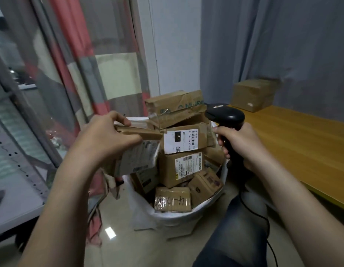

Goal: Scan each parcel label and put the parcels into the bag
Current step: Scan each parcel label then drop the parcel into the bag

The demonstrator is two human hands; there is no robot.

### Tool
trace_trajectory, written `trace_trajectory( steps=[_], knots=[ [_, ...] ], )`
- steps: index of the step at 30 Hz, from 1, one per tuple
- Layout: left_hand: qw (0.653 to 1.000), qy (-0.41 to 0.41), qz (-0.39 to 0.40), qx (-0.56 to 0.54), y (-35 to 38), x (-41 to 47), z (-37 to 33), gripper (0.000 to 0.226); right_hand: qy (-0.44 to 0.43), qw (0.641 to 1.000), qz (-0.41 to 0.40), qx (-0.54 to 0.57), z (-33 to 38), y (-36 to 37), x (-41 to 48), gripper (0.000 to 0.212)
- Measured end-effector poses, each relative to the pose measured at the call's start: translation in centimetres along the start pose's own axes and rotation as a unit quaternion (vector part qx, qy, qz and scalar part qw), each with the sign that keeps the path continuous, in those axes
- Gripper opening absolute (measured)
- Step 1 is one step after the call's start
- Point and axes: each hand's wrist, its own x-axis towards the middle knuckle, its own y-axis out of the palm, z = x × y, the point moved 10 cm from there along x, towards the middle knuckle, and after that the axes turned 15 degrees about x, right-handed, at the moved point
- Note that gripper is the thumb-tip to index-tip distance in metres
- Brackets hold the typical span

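The left hand (106, 138) grips a labelled cardboard parcel (137, 159) just above the heaped white bag (177, 221), label exposed, seemingly for the barcode scanner (225, 115) clasped in the right hand (242, 145)

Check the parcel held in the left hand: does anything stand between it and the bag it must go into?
Yes. The bag is already heaped above its rim with stacked parcels, which lie beside and below the held parcel in the left hand. It could only rest on that pile.
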Motion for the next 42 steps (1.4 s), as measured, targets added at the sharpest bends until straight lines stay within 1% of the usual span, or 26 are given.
trace_trajectory(
  steps=[2, 4, 6, 9, 15, 17, 19, 21, 23, 26, 29, 34, 36, 40, 42],
  knots=[
    [0.997, -0.031, -0.041, 0.052, -1.1, -0.1, 1.0, 0.045, -0.009, 1.0, 0.008, 0.005, 0.1, 0.8, 0.0, 0.031],
    [0.99, -0.068, -0.075, 0.096, -1.5, 0.5, 1.8, 0.057, -0.01, 1.0, 0.009, 0.001, 0.0, 1.1, 0.0, 0.035],
    [0.985, -0.093, -0.101, 0.104, -0.8, 1.7, 2.2, 0.066, -0.009, 1.0, 0.008, -0.004, -0.1, 1.2, -0.1, 0.036],
    [0.982, -0.115, -0.122, 0.085, 1.6, 4.2, 2.3, 0.072, -0.009, 1.0, 0.01, -0.007, -0.3, 1.4, -0.1, 0.033],
    [0.981, -0.132, -0.082, 0.116, 6.8, 6.4, 1.2, 0.075, -0.007, 1.0, 0.008, -0.006, -0.3, 1.2, 0.1, 0.03],
    [0.986, -0.118, -0.049, 0.106, 8.4, 6.6, 0.9, 0.085, -0.007, 1.0, 0.007, -0.012, -0.2, 1.1, 0.1, 0.03],
    [0.992, -0.086, 0.002, 0.09, 10.0, 6.7, 0.6, 0.093, -0.006, 1.0, 0.003, -0.014, -0.3, 0.8, 0.2, 0.03],
    [0.995, -0.059, 0.035, 0.075, 11.0, 6.6, 0.5, 0.096, -0.004, 1.0, 0.0, -0.012, -0.4, 0.6, 0.2, 0.029],
    [0.996, -0.049, 0.036, 0.058, 11.1, 6.8, 0.5, 0.091, -0.002, 1.0, -0.002, -0.012, -0.5, 0.5, 0.2, 0.028],
    [0.998, -0.043, -0.001, 0.049, 10.3, 7.2, 0.5, 0.08, -0.003, 1.0, -0.001, -0.014, -0.4, 0.6, 0.1, 0.028],
    [0.998, -0.035, 0.005, 0.045, 10.4, 7.3, 0.2, 0.076, -0.002, 1.0, -0.003, -0.012, -0.5, 0.5, 0.0, 0.027],
    [0.996, -0.042, 0.008, 0.08, 10.0, 6.8, 0.2, 0.082, -0.001, 1.0, -0.014, -0.003, -0.5, -0.3, 0.0, 0.024],
    [0.994, -0.044, 0.001, 0.097, 9.3, 6.6, -0.3, 0.08, -0.002, 1.0, -0.018, -0.001, -0.3, -0.5, -0.1, 0.024],
    [0.989, -0.038, -0.043, 0.136, 6.7, 6.6, -2.0, 0.07, -0.007, 1.0, -0.029, -0.004, 0.4, -0.9, -0.2, 0.027],
    [0.986, -0.02, -0.062, 0.154, 5.3, 6.7, -3.8, 0.069, -0.006, 0.999, -0.043, -0.01, 0.7, -1.6, -0.1, 0.03]
  ],
)
